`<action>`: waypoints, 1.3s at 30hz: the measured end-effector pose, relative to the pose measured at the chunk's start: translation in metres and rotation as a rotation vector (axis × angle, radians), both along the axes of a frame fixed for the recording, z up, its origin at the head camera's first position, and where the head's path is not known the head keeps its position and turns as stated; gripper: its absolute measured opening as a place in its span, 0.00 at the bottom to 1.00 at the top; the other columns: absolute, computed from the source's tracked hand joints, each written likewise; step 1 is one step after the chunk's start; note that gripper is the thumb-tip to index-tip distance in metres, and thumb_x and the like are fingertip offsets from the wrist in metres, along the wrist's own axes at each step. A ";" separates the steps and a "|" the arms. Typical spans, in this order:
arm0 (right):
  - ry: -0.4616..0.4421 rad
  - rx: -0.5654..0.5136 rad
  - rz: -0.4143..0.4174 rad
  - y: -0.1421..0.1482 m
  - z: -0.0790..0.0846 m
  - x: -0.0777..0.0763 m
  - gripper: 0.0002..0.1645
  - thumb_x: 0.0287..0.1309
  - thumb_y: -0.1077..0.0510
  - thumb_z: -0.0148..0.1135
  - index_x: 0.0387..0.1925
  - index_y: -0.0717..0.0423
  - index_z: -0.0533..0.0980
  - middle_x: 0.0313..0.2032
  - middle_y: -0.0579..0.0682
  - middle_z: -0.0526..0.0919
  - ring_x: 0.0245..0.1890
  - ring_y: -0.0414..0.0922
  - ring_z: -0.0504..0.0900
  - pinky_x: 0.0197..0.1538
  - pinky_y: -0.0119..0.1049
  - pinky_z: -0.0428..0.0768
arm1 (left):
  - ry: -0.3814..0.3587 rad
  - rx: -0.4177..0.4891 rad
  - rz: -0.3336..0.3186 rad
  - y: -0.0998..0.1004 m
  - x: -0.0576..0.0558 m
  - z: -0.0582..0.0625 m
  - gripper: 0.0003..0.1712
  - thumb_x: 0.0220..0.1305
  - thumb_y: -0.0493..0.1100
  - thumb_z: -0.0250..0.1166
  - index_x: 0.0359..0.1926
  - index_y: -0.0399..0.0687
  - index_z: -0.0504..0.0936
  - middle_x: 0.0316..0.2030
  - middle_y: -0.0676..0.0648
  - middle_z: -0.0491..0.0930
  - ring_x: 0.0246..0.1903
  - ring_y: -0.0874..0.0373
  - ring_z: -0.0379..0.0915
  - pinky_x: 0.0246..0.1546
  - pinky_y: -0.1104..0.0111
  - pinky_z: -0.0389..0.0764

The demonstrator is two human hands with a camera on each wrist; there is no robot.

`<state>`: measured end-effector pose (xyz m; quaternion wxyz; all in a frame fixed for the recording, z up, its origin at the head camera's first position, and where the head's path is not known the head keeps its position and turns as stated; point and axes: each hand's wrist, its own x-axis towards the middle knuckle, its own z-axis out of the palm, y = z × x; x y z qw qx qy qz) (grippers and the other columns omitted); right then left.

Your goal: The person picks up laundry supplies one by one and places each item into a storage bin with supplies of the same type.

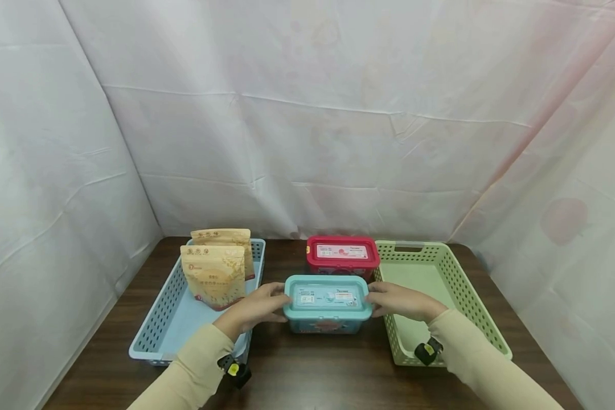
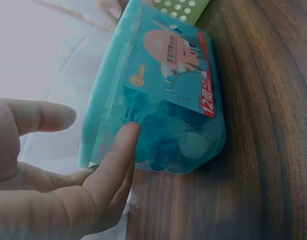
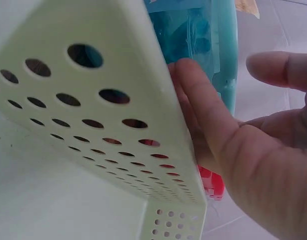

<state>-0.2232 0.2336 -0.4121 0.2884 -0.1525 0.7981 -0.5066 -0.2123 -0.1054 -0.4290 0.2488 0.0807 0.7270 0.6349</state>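
A clear teal plastic box (image 1: pixel 328 327) with a light teal lid stands between my two hands, a printed label on its front. My left hand (image 1: pixel 258 307) is at its left end, with fingertips against the side just under the lid rim. In the left wrist view the thumb (image 2: pixel 46 116) stands apart from the lid. My right hand (image 1: pixel 405 300) is at the opposite end. The right wrist view shows its fingers (image 3: pixel 203 95) extended along the box's side, between it and the green basket (image 3: pixel 118 30), with the thumb held away.
A red lidded box (image 1: pixel 343 263) stands just behind the teal one. To the left, a blue basket (image 1: pixel 154 327) holds two yellow pouches (image 1: pixel 215 276) upright. The green basket's floor (image 1: pixel 415 336) shows under my right wrist. White cloth walls (image 1: pixel 307 142) border the dark wooden table (image 1: pixel 307 370).
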 end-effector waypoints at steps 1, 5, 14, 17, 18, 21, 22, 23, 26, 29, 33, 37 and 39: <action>-0.005 -0.007 -0.003 0.000 0.000 0.000 0.30 0.74 0.57 0.50 0.63 0.80 0.62 0.52 0.61 0.78 0.52 0.54 0.80 0.56 0.47 0.80 | 0.004 -0.004 0.001 0.000 0.000 0.000 0.36 0.72 0.40 0.57 0.71 0.21 0.54 0.59 0.30 0.69 0.50 0.46 0.77 0.50 0.49 0.81; -0.020 -0.038 0.009 0.001 -0.002 -0.002 0.30 0.74 0.59 0.49 0.64 0.81 0.60 0.52 0.62 0.78 0.52 0.53 0.80 0.57 0.47 0.80 | 0.019 -0.017 0.016 0.001 -0.001 -0.003 0.35 0.71 0.37 0.57 0.70 0.21 0.56 0.60 0.29 0.69 0.48 0.47 0.78 0.48 0.51 0.83; -0.042 -0.065 0.026 0.002 -0.004 -0.005 0.32 0.73 0.61 0.49 0.65 0.84 0.55 0.54 0.65 0.75 0.53 0.53 0.80 0.56 0.47 0.80 | 0.033 -0.013 0.018 0.002 -0.001 -0.003 0.33 0.68 0.32 0.55 0.69 0.19 0.57 0.58 0.29 0.71 0.46 0.47 0.79 0.46 0.53 0.84; -0.048 -0.070 0.024 0.002 -0.004 -0.005 0.32 0.73 0.62 0.49 0.65 0.84 0.55 0.54 0.66 0.75 0.52 0.54 0.80 0.56 0.48 0.80 | 0.028 -0.013 0.019 0.001 0.000 -0.002 0.33 0.68 0.33 0.55 0.69 0.19 0.58 0.58 0.30 0.72 0.46 0.47 0.79 0.46 0.53 0.84; -0.047 -0.070 0.021 0.002 -0.004 -0.005 0.32 0.73 0.62 0.49 0.65 0.84 0.55 0.54 0.65 0.75 0.52 0.54 0.80 0.56 0.48 0.80 | 0.028 -0.013 0.019 0.001 0.000 -0.002 0.33 0.68 0.33 0.55 0.69 0.19 0.58 0.58 0.30 0.72 0.46 0.47 0.79 0.46 0.53 0.84; -0.046 -0.071 0.015 0.001 -0.004 -0.005 0.32 0.73 0.62 0.49 0.65 0.84 0.55 0.54 0.65 0.75 0.52 0.54 0.80 0.56 0.48 0.80 | 0.030 -0.016 0.020 0.001 0.000 -0.002 0.33 0.68 0.33 0.55 0.69 0.20 0.59 0.58 0.30 0.72 0.47 0.47 0.79 0.46 0.53 0.84; -0.046 -0.072 0.014 0.001 -0.004 -0.005 0.32 0.73 0.62 0.49 0.65 0.84 0.55 0.54 0.66 0.75 0.52 0.54 0.80 0.56 0.48 0.80 | 0.031 -0.015 0.017 0.002 0.000 -0.002 0.33 0.68 0.33 0.55 0.69 0.19 0.58 0.58 0.30 0.72 0.47 0.47 0.79 0.46 0.53 0.84; -0.045 -0.073 0.014 0.002 -0.004 -0.005 0.32 0.73 0.62 0.49 0.65 0.84 0.55 0.54 0.66 0.75 0.52 0.54 0.80 0.56 0.48 0.80 | 0.031 -0.012 0.015 0.002 -0.001 -0.002 0.33 0.68 0.33 0.55 0.69 0.20 0.58 0.58 0.30 0.72 0.47 0.47 0.79 0.46 0.53 0.84; -0.041 -0.071 0.016 0.002 -0.004 -0.005 0.32 0.73 0.62 0.49 0.65 0.85 0.54 0.54 0.66 0.75 0.52 0.54 0.80 0.56 0.47 0.80 | 0.033 -0.006 0.007 0.002 -0.001 -0.003 0.33 0.67 0.32 0.55 0.69 0.19 0.58 0.58 0.30 0.72 0.46 0.47 0.79 0.46 0.53 0.84; -0.035 -0.063 0.007 0.003 -0.004 -0.005 0.33 0.73 0.62 0.50 0.66 0.84 0.54 0.54 0.65 0.75 0.52 0.54 0.80 0.56 0.47 0.80 | 0.034 -0.004 0.007 0.002 -0.001 -0.003 0.33 0.67 0.32 0.54 0.69 0.19 0.58 0.58 0.30 0.72 0.46 0.48 0.79 0.46 0.53 0.84; -0.028 -0.059 -0.003 0.003 -0.003 -0.006 0.34 0.73 0.62 0.50 0.67 0.83 0.53 0.54 0.65 0.76 0.52 0.54 0.80 0.56 0.46 0.80 | 0.039 -0.004 0.016 0.003 -0.001 -0.001 0.34 0.66 0.32 0.55 0.69 0.20 0.57 0.58 0.30 0.72 0.47 0.48 0.79 0.46 0.54 0.84; -0.035 -0.078 -0.002 0.004 0.000 -0.007 0.35 0.73 0.61 0.50 0.69 0.82 0.52 0.55 0.64 0.75 0.52 0.54 0.80 0.56 0.46 0.80 | 0.050 0.007 0.020 0.003 -0.001 0.001 0.34 0.67 0.33 0.55 0.70 0.21 0.57 0.58 0.31 0.72 0.47 0.47 0.78 0.47 0.54 0.84; -0.035 -0.101 0.000 0.005 0.001 -0.008 0.34 0.74 0.61 0.49 0.69 0.81 0.52 0.56 0.65 0.75 0.52 0.54 0.81 0.56 0.46 0.80 | 0.056 0.022 0.018 0.002 -0.001 0.002 0.34 0.69 0.34 0.55 0.71 0.22 0.57 0.57 0.31 0.72 0.48 0.47 0.78 0.47 0.54 0.83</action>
